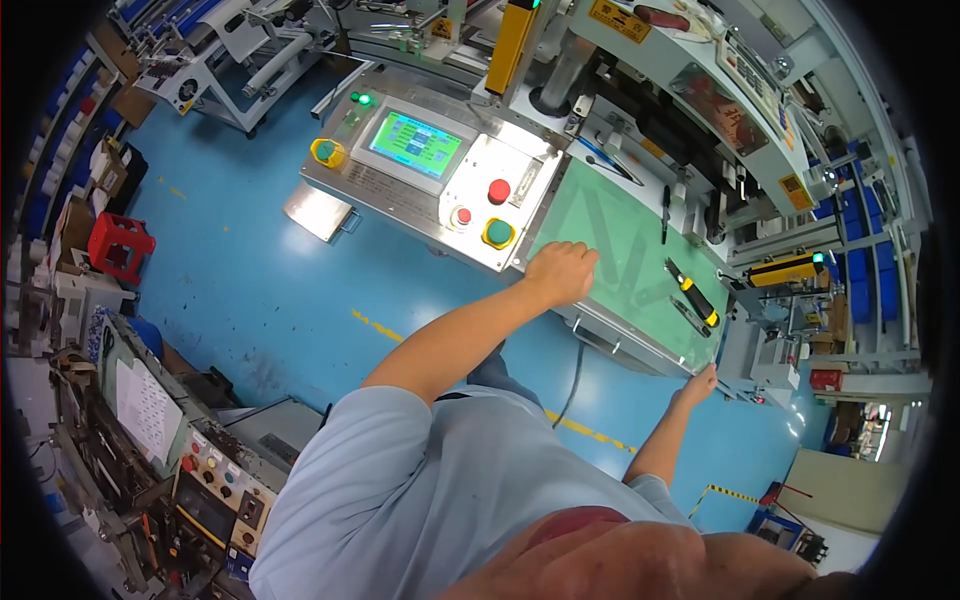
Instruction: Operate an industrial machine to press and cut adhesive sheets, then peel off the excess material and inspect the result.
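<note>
Bright light glares off the floor (262, 255); edges bend.

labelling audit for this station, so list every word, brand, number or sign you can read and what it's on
I don't copy wording; markings stand here:
Yellow sign on the white machine beam: dark characters, not copied
Smaller yellow label at the beam's right end: too small to read
Touchscreen: rows of text, too small to read
Paper sheet, lower left: fine print, too small to read
</note>
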A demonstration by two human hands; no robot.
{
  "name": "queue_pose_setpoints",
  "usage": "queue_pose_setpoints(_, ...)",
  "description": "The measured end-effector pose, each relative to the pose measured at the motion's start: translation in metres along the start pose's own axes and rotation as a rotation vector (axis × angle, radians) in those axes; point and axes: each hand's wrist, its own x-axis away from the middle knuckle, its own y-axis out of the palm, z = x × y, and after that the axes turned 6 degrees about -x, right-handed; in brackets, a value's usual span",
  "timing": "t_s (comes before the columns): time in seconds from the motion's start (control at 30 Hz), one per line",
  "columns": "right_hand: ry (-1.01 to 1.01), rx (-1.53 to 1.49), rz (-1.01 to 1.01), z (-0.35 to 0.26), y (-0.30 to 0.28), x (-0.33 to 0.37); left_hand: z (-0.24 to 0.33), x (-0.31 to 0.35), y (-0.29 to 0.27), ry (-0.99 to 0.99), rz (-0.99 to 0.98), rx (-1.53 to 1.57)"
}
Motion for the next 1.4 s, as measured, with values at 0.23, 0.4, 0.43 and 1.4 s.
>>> queue_pose_setpoints(0.23,-0.084,0.163,0.022,-0.021,0.019,0.027,-0.004,0.0,-0.004,0.018,0.084,0.009)
queue_pose_setpoints(0.4,-0.061,0.054,0.092,-0.032,0.032,0.045,-0.001,-0.002,-0.003,0.045,0.071,-0.022)
queue_pose_setpoints(0.43,-0.058,0.046,0.098,-0.033,0.031,0.045,0.0,-0.002,-0.003,0.044,0.08,-0.023)
queue_pose_setpoints(1.4,-0.066,-0.104,0.194,-0.011,0.034,0.043,-0.011,-0.111,-0.008,0.044,-0.18,-0.021)
